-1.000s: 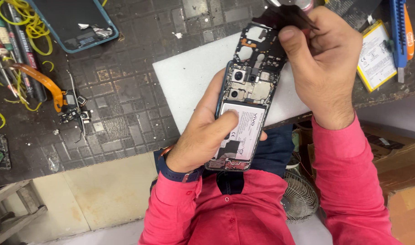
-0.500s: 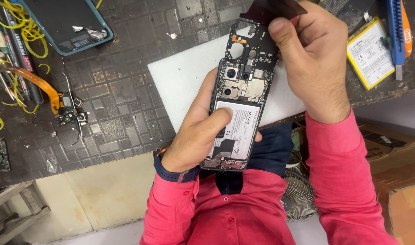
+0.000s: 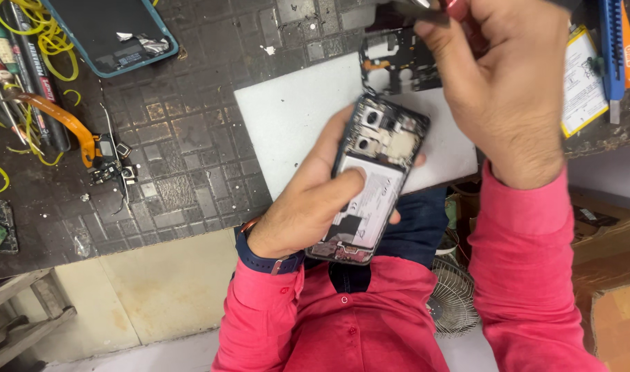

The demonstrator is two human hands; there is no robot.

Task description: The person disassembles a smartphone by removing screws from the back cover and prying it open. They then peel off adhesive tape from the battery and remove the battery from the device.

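left hand [image 3: 308,207] gripped the opened phone [image 3: 370,182]; right hand [image 3: 508,89], closed, pinched a black cover [image 3: 397,65] above the table [image 3: 177,131].

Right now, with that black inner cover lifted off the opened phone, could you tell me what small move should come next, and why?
Probably set the black cover plate down on the white mat. The right hand holds it clear above the opened phone, which the left hand grips, with the board and battery exposed.

even, soft overhead light, faint shadows, mild glare on the white mat [image 3: 294,117], slight motion blur up top.
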